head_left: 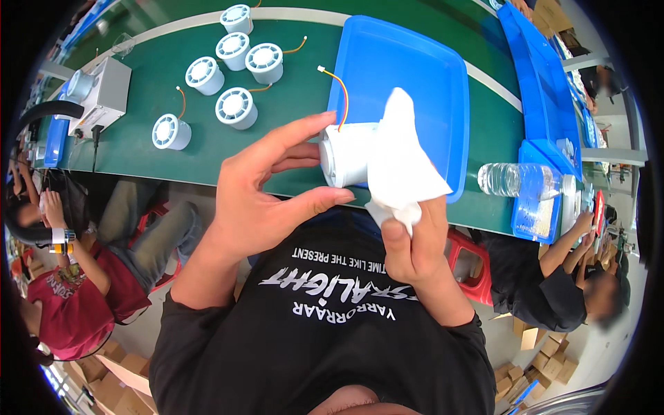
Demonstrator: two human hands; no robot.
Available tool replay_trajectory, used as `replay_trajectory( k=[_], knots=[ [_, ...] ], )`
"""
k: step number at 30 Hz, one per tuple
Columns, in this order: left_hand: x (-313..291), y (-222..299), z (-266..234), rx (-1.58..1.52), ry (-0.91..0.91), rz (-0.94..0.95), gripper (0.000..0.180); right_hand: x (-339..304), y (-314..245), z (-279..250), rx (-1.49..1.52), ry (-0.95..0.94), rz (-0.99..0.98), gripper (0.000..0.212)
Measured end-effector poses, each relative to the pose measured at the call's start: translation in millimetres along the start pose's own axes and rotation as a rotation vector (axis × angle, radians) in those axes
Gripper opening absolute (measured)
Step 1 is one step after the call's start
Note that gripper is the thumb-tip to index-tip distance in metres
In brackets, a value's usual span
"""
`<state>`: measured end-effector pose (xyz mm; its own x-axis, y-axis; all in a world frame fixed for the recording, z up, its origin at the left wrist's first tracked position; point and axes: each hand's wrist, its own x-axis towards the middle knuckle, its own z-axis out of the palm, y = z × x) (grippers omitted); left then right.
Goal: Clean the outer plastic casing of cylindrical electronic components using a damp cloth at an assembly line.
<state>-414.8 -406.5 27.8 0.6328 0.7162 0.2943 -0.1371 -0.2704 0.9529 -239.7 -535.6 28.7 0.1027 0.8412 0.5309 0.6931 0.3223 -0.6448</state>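
Note:
My left hand [266, 180] grips a white cylindrical fan-like unit [339, 155] between thumb and fingers, over the near edge of the blue tray [443, 76]. A red and yellow wire with a white plug rises from the unit. In my right hand [418, 245] is a white cloth or tissue [404, 155], bunched between thumb and fingers, its upper part lying against the unit's right side and hiding it. Left of the tray, several similar white units [236, 108] with slotted round tops stand on the green table [290, 90], some with wires showing.
A grey box [104, 97] with a black hose and cable sits at the table's left. To the right lie a clear bottle [501, 179] and a blue bin [534, 220]. Long blue trays [539, 83] line the far right. Co-workers sit on both sides, near red stools [470, 266].

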Motion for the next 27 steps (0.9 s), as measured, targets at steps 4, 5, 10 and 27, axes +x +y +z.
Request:
replay_trajectory(
  k=[4,5,10,27],
  knots=[
    [22.7,4.6,-30.5,0.38,0.124,0.053,0.063,15.2,27.3,-8.9,0.417,0.122,0.493,0.041],
    [30.6,16.1,-44.9,0.542,0.211,-0.015,0.06,14.7,37.4,-20.8,0.53,0.07,0.592,0.043],
    [45.2,4.8,-180.4,1.205,0.488,-0.325,0.054,25.4,65.7,-50.8,0.621,0.095,0.866,0.042],
    [65.3,-16.4,-124.8,1.093,0.057,-0.004,0.053,122.4,129.6,-67.4,0.654,0.195,0.591,0.033]
  ],
)
